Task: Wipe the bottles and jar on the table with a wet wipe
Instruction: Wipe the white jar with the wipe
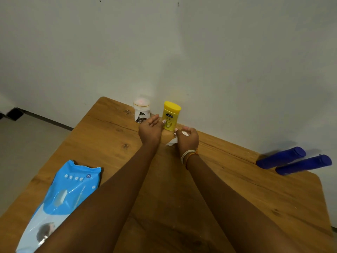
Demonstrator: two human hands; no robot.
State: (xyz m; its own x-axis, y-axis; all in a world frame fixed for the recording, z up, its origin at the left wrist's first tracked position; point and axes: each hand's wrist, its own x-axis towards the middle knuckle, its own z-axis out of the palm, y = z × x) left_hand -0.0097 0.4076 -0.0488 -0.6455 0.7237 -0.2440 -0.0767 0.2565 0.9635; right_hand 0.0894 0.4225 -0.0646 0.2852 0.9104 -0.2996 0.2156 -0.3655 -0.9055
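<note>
Jar (141, 111) beside yellow bottle (171, 115) — touching?

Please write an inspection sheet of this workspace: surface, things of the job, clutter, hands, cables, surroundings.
Surface: wooden table, knots and cracks visible, pushed against the wall.
Job's things: yellow bottle upright near the wall; white jar upright to its left; two blue bottles side by side at the right edge; white wet wipe crumpled.
Clutter: blue wet wipe pack lying at the near left.
Hands: left hand open, fingers reaching to the yellow bottle; right hand holds the wet wipe, bangles on the wrist.
Cables: nothing seen.
Surroundings: plain pale wall; light floor at left.
</note>
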